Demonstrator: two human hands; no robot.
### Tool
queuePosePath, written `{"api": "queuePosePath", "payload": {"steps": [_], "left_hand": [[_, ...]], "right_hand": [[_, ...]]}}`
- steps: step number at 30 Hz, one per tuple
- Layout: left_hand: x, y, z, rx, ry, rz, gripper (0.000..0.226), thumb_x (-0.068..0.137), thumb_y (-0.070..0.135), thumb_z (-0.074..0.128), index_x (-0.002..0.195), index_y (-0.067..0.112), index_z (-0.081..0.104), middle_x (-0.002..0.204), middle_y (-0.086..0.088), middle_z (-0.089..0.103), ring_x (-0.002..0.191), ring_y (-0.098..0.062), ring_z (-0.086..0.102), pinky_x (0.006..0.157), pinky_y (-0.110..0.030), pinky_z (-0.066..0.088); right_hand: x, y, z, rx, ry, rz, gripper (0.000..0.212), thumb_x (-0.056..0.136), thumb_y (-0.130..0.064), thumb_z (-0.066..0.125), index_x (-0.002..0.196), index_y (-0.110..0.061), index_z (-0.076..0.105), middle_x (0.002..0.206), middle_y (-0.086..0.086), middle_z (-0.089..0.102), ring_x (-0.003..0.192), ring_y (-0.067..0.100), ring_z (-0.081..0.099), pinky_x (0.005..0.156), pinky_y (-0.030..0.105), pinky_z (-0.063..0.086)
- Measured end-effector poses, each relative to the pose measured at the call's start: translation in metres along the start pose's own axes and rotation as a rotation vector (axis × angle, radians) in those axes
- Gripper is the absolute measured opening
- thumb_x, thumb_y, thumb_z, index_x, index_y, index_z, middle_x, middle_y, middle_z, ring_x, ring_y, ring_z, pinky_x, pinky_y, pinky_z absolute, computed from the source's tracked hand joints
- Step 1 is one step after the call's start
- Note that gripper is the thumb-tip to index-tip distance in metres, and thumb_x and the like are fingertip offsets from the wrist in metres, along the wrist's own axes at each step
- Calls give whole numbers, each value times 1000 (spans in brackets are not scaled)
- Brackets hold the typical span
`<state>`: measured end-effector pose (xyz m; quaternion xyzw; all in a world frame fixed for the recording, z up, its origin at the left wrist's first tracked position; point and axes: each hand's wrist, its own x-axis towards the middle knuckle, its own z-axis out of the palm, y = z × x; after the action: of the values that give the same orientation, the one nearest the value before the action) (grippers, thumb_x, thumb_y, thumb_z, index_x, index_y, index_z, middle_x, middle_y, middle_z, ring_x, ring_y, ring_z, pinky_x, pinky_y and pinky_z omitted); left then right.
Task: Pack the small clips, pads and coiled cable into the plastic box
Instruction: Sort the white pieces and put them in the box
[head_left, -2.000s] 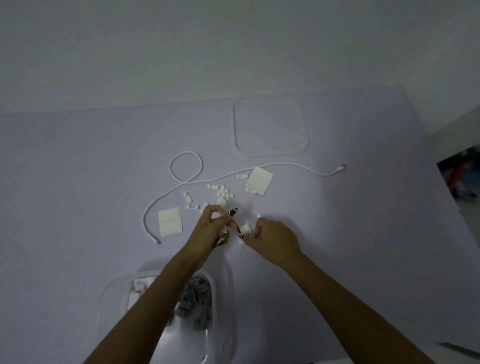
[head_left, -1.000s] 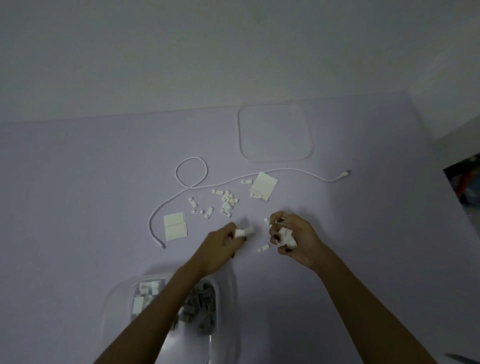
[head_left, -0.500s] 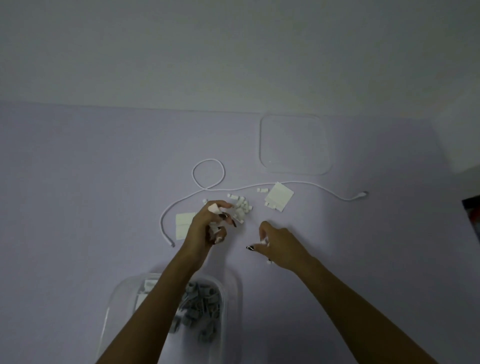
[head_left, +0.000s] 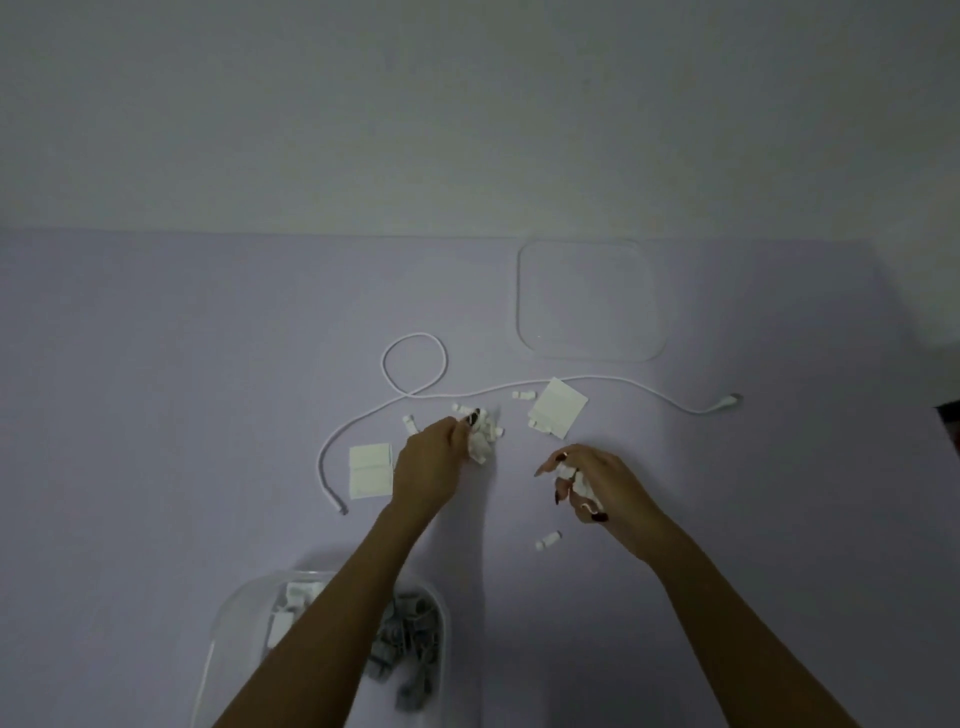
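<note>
My left hand (head_left: 428, 467) reaches into a heap of small white clips (head_left: 485, 431) and curls round several of them. My right hand (head_left: 597, 483) grips a bunch of white clips in its curled fingers. One loose clip (head_left: 548, 540) lies below it. Two white pads lie flat: one (head_left: 370, 470) left of my left hand, one (head_left: 558, 408) above my right hand. A white cable (head_left: 415, 364) with one loop runs across the lilac table. The clear plastic box (head_left: 228, 623) holding grey and white clips stands near me, partly under my left forearm.
The box's clear lid (head_left: 589, 299) lies flat at the back right, near the wall. The cable's plug end (head_left: 730, 400) lies at the right, its other end (head_left: 337, 506) at the left. A couple of stray clips (head_left: 522, 395) sit beside the right pad.
My left hand has pushed forward into the clip heap. My right hand has lifted off the table with clips in its fingers, leaving one clip lying below it.
</note>
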<state>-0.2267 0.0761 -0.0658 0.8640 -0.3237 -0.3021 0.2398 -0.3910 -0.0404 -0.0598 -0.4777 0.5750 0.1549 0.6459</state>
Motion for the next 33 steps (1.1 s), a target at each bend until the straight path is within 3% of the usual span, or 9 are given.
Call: {"api": "queuePosePath", "payload": {"steps": [2, 5, 8, 12, 19, 22, 26, 29, 33], "left_hand": [[7, 2, 9, 367, 71, 33, 47, 98, 49, 32, 89, 13, 61, 91, -11, 67, 86, -30, 65, 68, -33, 43], [16, 5, 17, 512, 57, 56, 64, 86, 69, 38, 93, 12, 65, 90, -7, 68, 82, -24, 67, 65, -29, 47], [26, 4, 19, 572, 31, 85, 74, 72, 79, 47, 95, 11, 65, 92, -7, 70, 85, -25, 68, 71, -31, 50], [33, 4, 19, 613, -45, 150, 70, 76, 72, 52, 105, 10, 64, 108, -10, 67, 99, -28, 64, 81, -33, 47], [29, 4, 9, 591, -117, 236, 56, 92, 58, 38, 112, 10, 59, 114, -11, 63, 103, -30, 61, 81, -36, 45], [22, 8, -1, 486, -121, 238, 47, 93, 52, 39, 103, 10, 60, 107, -11, 64, 97, -30, 61, 77, -36, 44], [5, 17, -27, 44, -88, 205, 39, 93, 37, 47, 59, 18, 40, 60, 0, 49, 61, -17, 46, 59, -30, 31], [-22, 20, -59, -311, -66, 102, 39, 94, 31, 45, 58, 20, 39, 56, 4, 43, 52, -10, 35, 55, -28, 29], [-69, 1, -96, -671, -52, -63, 32, 94, 22, 43, 62, 18, 45, 56, 3, 44, 49, -10, 32, 49, -24, 27]], "right_hand": [[2, 10, 0, -68, 18, 36, 38, 95, -13, 55, 58, -2, 54, 58, 8, 45, 53, 20, 42, 55, 19, 46], [6, 27, -1, 79, 92, 42, 38, 93, -14, 56, 58, -1, 61, 47, 6, 49, 39, 15, 42, 42, 17, 38], [-4, 52, -6, 189, 113, -189, 28, 94, -23, 51, 82, -7, 70, 63, 0, 60, 51, 10, 51, 47, 19, 40], [11, 60, -10, 215, 125, -42, 42, 93, -14, 55, 53, -9, 68, 45, 6, 53, 30, 11, 36, 39, 12, 27], [7, 56, -8, 296, 64, -14, 31, 94, -10, 51, 67, -1, 63, 39, 4, 53, 26, 8, 34, 35, 10, 23], [-3, 49, -8, 517, -72, -22, 45, 96, -14, 42, 53, -10, 55, 38, -2, 47, 26, 6, 32, 34, 11, 20], [-23, 44, -1, 673, -182, -160, 37, 93, -25, 48, 58, -14, 50, 63, 3, 54, 42, 9, 35, 38, 18, 20], [-41, 25, 24, 608, -237, -176, 27, 83, -32, 65, 65, -12, 60, 78, 6, 62, 48, 9, 43, 46, 20, 27], [-70, 3, 75, 584, -300, -103, 16, 85, -23, 61, 71, -16, 64, 79, 6, 68, 55, 14, 47, 40, 18, 28]]}}
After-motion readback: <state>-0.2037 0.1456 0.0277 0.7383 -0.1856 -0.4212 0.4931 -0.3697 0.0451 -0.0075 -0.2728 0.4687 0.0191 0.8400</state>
